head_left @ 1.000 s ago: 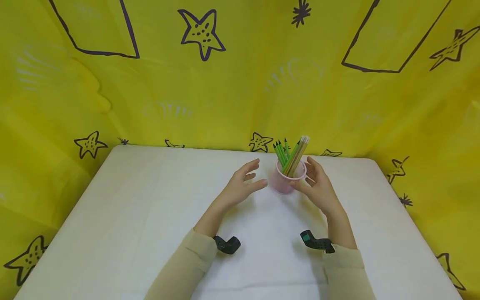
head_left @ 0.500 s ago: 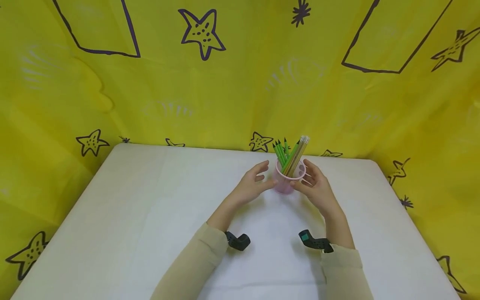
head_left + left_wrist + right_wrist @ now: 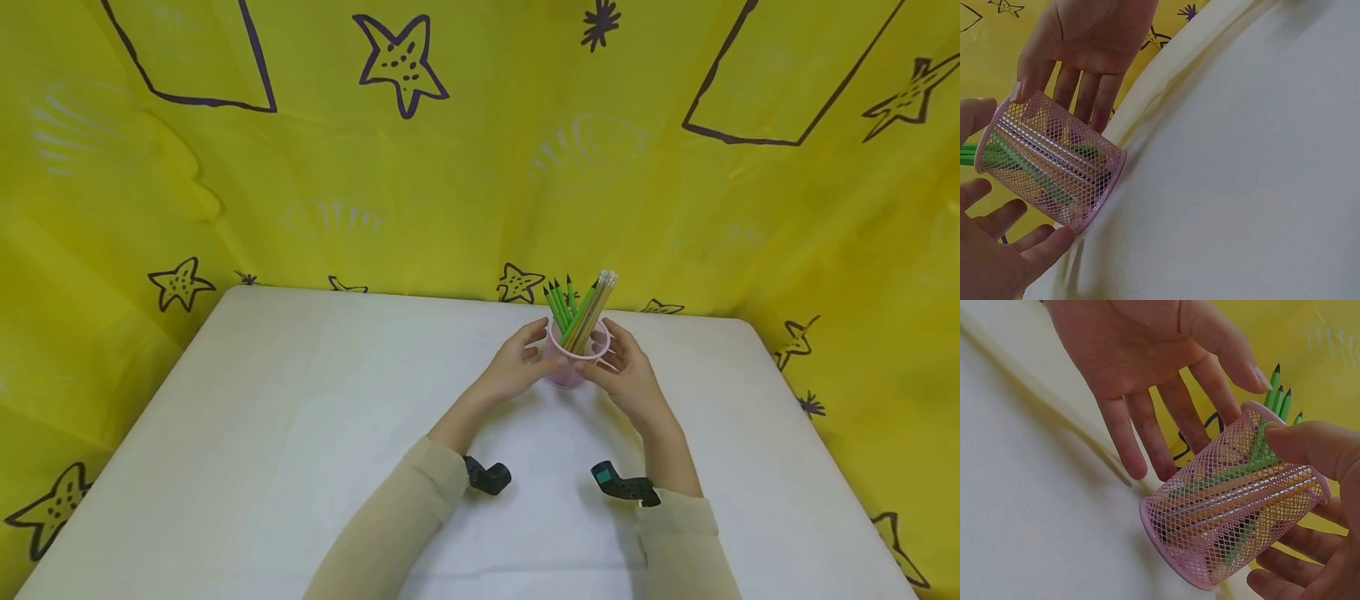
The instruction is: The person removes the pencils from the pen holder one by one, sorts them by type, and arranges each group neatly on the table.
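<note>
A pink mesh pencil cup (image 3: 566,380) stands upright near the back of the white table. Green pencils with black points (image 3: 559,305) and tan pencils with pale ends (image 3: 594,312) lean out of it. My left hand (image 3: 512,372) is at its left side, fingers spread and fairly straight, thumb in front of the wall. On the other side is my right hand (image 3: 632,382), its thumb at the rim and its relaxed fingers behind. In the left wrist view the cup (image 3: 1054,165) has the right thumb at its rim; in the right wrist view left fingertips overlap its far side.
A white cloth covers the table (image 3: 300,433). Yellow fabric (image 3: 480,167) with drawn stars rises right behind the table's back edge and at both sides. A black camera mount is on each wrist, the left one (image 3: 489,477) and the right one (image 3: 624,483).
My left hand has moved right, from beside the cup to its left wall. My right hand has shifted slightly left, closer around the cup. The cup has barely moved.
</note>
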A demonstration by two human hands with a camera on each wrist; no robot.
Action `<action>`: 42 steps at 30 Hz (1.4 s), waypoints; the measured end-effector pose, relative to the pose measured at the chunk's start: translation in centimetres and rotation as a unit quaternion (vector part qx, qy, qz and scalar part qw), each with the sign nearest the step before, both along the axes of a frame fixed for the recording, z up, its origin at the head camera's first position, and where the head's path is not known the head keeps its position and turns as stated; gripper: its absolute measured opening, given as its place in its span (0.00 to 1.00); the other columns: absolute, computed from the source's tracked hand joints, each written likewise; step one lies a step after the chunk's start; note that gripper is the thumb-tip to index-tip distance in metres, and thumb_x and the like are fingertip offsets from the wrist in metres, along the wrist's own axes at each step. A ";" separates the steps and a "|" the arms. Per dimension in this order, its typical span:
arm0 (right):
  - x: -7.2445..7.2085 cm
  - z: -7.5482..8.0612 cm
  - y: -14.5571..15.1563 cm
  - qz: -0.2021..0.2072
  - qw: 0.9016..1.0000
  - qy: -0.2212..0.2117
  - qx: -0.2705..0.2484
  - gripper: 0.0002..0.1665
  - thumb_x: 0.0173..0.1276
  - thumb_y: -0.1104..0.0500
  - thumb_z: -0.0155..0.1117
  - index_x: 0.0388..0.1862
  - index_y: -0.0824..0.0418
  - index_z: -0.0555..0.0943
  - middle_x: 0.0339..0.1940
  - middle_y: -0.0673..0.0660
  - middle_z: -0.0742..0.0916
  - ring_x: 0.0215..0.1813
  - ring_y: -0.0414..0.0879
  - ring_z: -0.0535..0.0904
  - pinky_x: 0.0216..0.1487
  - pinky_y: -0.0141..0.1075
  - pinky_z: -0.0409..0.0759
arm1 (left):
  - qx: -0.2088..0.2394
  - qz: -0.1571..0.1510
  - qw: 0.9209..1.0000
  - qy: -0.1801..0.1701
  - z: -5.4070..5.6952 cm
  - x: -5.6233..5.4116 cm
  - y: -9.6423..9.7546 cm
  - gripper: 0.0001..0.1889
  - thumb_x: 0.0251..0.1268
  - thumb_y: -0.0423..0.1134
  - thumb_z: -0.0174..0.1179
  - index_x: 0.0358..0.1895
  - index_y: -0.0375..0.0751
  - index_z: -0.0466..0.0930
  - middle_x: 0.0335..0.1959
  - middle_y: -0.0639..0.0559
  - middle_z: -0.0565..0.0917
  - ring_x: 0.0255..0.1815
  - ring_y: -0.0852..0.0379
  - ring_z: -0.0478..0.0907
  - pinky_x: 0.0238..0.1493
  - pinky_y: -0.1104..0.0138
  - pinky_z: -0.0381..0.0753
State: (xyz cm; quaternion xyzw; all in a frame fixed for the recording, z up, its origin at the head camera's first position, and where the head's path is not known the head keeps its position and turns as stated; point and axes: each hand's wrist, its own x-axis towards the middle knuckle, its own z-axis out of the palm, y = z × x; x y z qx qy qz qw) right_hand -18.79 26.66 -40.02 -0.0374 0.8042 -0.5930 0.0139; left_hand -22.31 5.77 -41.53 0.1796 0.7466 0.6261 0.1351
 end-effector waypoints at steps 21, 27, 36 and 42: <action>0.1 -0.1 -0.2 0.019 1.000 -0.003 0.002 0.51 0.66 0.58 0.71 0.80 0.57 0.51 0.76 0.66 0.67 0.73 0.65 0.66 0.67 0.47 0.75 | 0.008 0.012 1.000 -0.001 -0.3 0.2 -0.1 0.40 0.66 0.49 0.66 0.77 0.61 0.56 0.73 0.42 0.68 0.70 0.39 0.69 0.69 0.52 0.73; 0.0 -0.1 -0.4 0.028 1.000 -0.003 -0.002 0.51 0.65 0.58 0.72 0.79 0.57 0.53 0.75 0.66 0.67 0.73 0.65 0.67 0.67 0.49 0.74 | 0.005 0.019 1.000 -0.007 0.0 0.4 -0.6 0.39 0.66 0.48 0.67 0.77 0.60 0.57 0.72 0.42 0.69 0.69 0.39 0.71 0.67 0.51 0.75; -0.1 -0.1 -1.8 0.044 0.999 -0.009 -0.009 0.51 0.65 0.58 0.72 0.79 0.56 0.53 0.74 0.65 0.69 0.72 0.64 0.67 0.66 0.49 0.75 | 0.003 0.032 0.999 -0.010 -0.1 0.8 -2.0 0.39 0.66 0.48 0.67 0.77 0.58 0.56 0.72 0.43 0.69 0.68 0.41 0.71 0.66 0.52 0.76; 0.0 -0.2 -2.4 0.050 0.999 -0.006 -0.013 0.50 0.64 0.59 0.72 0.78 0.58 0.54 0.73 0.66 0.69 0.72 0.65 0.67 0.68 0.57 0.72 | 0.008 0.038 0.999 -0.012 -0.1 1.1 -2.6 0.40 0.64 0.48 0.68 0.76 0.59 0.57 0.71 0.44 0.69 0.69 0.42 0.70 0.67 0.51 0.75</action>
